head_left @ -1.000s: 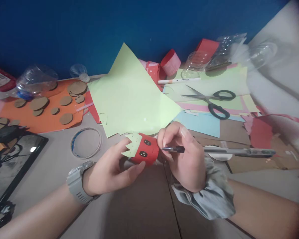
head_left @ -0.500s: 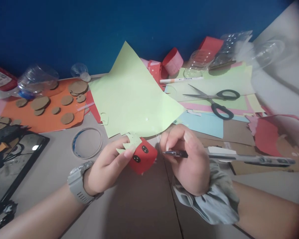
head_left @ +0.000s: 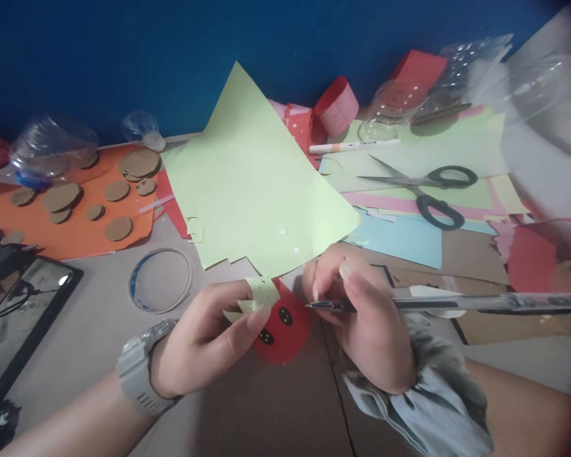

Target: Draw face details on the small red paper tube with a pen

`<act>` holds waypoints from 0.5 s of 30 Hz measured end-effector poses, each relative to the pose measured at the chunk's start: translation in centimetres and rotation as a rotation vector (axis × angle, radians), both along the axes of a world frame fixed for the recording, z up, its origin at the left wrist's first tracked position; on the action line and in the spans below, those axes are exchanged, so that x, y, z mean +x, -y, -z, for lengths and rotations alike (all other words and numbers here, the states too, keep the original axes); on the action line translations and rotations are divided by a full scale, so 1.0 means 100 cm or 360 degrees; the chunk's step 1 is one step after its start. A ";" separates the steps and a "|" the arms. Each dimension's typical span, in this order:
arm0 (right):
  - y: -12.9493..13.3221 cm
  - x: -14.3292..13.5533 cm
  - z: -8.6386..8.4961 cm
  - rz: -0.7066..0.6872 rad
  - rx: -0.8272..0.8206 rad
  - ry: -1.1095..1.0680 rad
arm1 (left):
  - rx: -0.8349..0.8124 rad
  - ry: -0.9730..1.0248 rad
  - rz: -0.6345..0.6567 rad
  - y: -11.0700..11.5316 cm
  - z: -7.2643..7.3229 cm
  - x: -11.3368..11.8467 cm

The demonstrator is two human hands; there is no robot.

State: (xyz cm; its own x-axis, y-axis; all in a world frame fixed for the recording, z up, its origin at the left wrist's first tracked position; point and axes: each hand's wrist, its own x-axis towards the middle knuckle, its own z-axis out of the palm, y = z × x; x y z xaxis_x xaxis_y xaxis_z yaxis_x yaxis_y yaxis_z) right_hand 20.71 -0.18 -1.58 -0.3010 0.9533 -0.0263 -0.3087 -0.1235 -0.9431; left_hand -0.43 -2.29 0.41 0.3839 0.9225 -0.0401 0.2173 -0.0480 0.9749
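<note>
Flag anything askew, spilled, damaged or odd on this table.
No spill seen. The black-handled metal scissors lie with blades spread on the layered coloured paper at right, so the points are exposed. The large light green paper sheet has a jagged, notched near edge; it looks cut, probably not accidental.

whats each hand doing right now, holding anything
Left hand: closed on the red paper piece by its green top.
Right hand: closed around a pen.

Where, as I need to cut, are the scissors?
In the head view, the black-handled scissors lie open on the right, atop papers, below the white marker, beyond the right hand.
</note>
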 end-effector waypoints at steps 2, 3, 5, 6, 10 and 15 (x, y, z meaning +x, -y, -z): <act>0.001 0.000 -0.001 -0.0035 0.0022 0.0003 | 0.0010 0.0029 -0.0009 0.001 0.001 0.000; 0.001 0.000 -0.001 -0.0045 0.0040 0.0009 | 0.0006 0.0044 -0.0009 0.001 0.001 0.000; 0.001 -0.001 -0.004 -0.0053 0.0070 0.0035 | -0.0019 0.0098 0.0031 0.002 0.002 0.000; 0.001 -0.001 -0.005 -0.0060 0.0071 0.0052 | -0.0038 0.0135 0.0055 0.002 0.001 0.000; 0.002 0.001 -0.008 -0.0171 -0.0044 0.0007 | -0.0126 0.0282 0.0174 0.001 -0.001 0.000; 0.005 0.005 -0.004 -0.0315 -0.0116 -0.0102 | -0.0074 0.0286 0.0184 -0.004 -0.005 0.004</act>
State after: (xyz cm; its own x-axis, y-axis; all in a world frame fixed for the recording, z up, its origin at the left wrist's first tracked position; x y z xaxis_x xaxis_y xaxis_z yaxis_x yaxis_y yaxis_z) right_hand 21.22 -0.65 -1.21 -0.4851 0.8718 -0.0678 -0.3309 -0.2548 -0.9086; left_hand 0.00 -1.90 0.95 0.4917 0.8708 -0.0028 0.0354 -0.0168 0.9992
